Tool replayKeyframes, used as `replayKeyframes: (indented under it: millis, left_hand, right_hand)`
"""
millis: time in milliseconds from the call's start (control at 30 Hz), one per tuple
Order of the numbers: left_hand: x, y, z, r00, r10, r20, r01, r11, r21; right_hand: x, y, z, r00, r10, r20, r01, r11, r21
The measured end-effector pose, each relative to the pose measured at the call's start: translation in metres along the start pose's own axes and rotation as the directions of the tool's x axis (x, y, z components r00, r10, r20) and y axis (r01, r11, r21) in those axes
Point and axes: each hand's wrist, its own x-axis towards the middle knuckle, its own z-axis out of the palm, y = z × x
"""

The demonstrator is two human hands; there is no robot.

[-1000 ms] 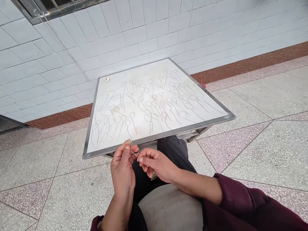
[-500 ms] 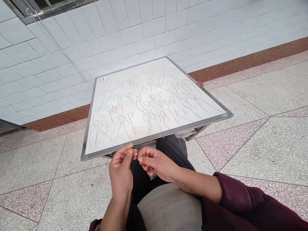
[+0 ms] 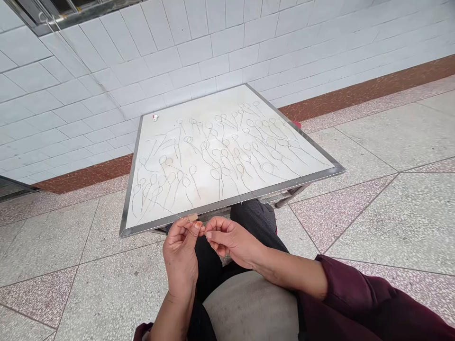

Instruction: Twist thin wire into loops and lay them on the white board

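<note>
My left hand (image 3: 183,251) is closed in a pinch on a thin wire (image 3: 169,212), whose free length slants up and left over the near edge of the table. A tan bandage-like strip (image 3: 192,217) wraps one of its fingers. Fingertip to fingertip with it, my right hand (image 3: 227,239) pinches at the wire's near end; that end is mostly hidden by the fingers. Both hands are just off the table's front edge, above my lap. On the white tabletop (image 3: 209,192) lie several thin wires with looped heads, such as one looped wire (image 3: 193,171).
The table has a grey metal rim (image 3: 227,202) and stands against a white tiled wall (image 3: 199,57). A small white and red object (image 3: 155,118) sits at its far left corner. Several bent wires (image 3: 161,139) without clear loops lie on the left side.
Both hands have shifted slightly to the right, still pinching together. The wire in my left hand has moved with them; the wires on the table look the same.
</note>
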Motion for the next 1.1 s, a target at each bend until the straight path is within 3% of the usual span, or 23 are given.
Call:
replayKeyframes:
  millis: [400,633,767,933,1100]
  left_hand:
    - [-0.001,-0.001,0.002,0.999,-0.007,-0.039,0.004,0.997,-0.074]
    - [0.001,0.000,0.003,0.998,-0.037,-0.040,0.033,0.995,-0.094]
    - [0.000,0.000,0.005,0.998,-0.015,-0.059,0.012,0.999,-0.050]
    - [0.001,-0.002,0.006,0.997,0.012,-0.071,-0.011,1.000,0.018]
    - [0.002,-0.003,0.005,0.995,0.037,-0.098,-0.030,0.997,0.069]
  right_hand:
    - [-0.001,-0.001,0.003,1.000,-0.007,0.005,0.007,0.999,0.043]
    - [0.002,0.006,0.002,0.997,-0.071,0.004,0.071,0.997,0.023]
    - [0.005,0.008,0.000,0.987,-0.159,0.024,0.160,0.980,-0.118]
    - [0.007,0.005,-0.004,0.955,-0.295,0.020,0.281,0.885,-0.371]
    - [0.008,0.006,-0.006,0.926,-0.375,0.031,0.344,0.809,-0.477]
